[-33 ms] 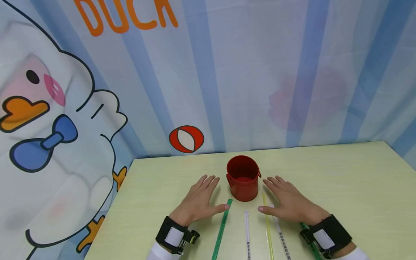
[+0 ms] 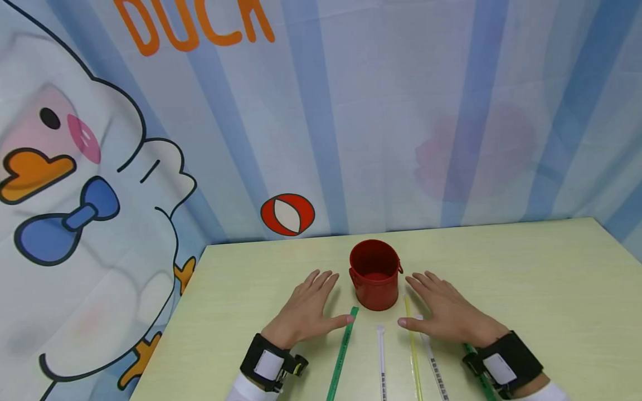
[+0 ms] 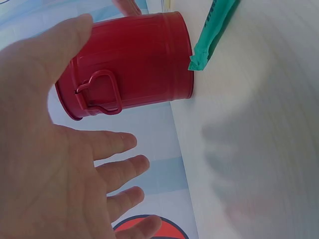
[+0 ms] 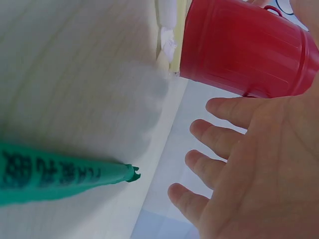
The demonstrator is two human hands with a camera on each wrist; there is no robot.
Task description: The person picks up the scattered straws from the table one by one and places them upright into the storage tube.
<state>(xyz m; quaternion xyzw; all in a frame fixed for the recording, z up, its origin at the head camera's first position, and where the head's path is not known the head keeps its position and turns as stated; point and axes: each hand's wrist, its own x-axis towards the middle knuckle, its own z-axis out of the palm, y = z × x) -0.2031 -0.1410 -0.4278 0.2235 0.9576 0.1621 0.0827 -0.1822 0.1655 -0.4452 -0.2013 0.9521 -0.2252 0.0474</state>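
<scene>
A small red bucket with wire loops on its sides stands upright on the table. To its left is my left hand, palm down, fingers spread and nearly straight. The left thumb tip overlaps the far end of a long thin green printed wrapper in the head view. Right of the bucket, my right hand spreads its fingers, holding nothing. Beneath its thumb run a thin yellow stick and a white wrapped stick. Another green printed wrapper lies under the right wrist, partly hidden.
Between the hands, a second white wrapped stick points toward the bucket. The pale wooden table reaches back to a blue striped cloth with a printed duck. Both wrists wear black bands with cameras.
</scene>
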